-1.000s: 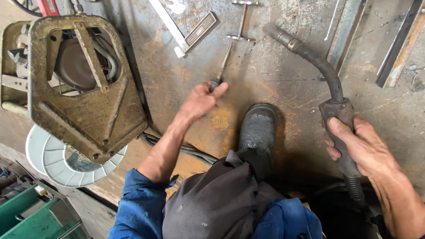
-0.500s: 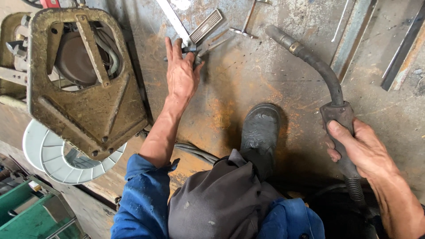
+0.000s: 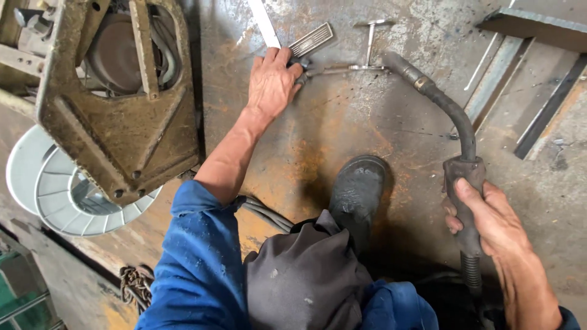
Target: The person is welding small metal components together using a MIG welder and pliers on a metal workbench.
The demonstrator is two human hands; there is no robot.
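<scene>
My left hand (image 3: 272, 82) reaches far forward, palm down on the rusty steel plate (image 3: 342, 122). Its thumb and fingertips pinch the near end of a thin metal rod (image 3: 348, 68) that carries a short cross piece (image 3: 370, 43). A ribbed flat metal strip (image 3: 312, 40) and a white flat bar (image 3: 264, 21) lie just beyond the fingers. My right hand (image 3: 489, 223) grips the handle of a welding torch (image 3: 455, 122). The torch's curved neck arches forward, and its nozzle (image 3: 397, 64) rests close to the rod's far end.
My dark boot (image 3: 358, 195) and bent knee (image 3: 306, 275) are between my arms. A rusty wire-feeder housing (image 3: 116, 104) stands at the left over a white spool (image 3: 55, 189). Cables (image 3: 263, 211) run under my left arm. Steel bars (image 3: 544, 116) lie at the right.
My left hand has travelled forward from the middle of the plate to the metal pieces and settled on the rod's end. My right hand keeps its grip on the torch.
</scene>
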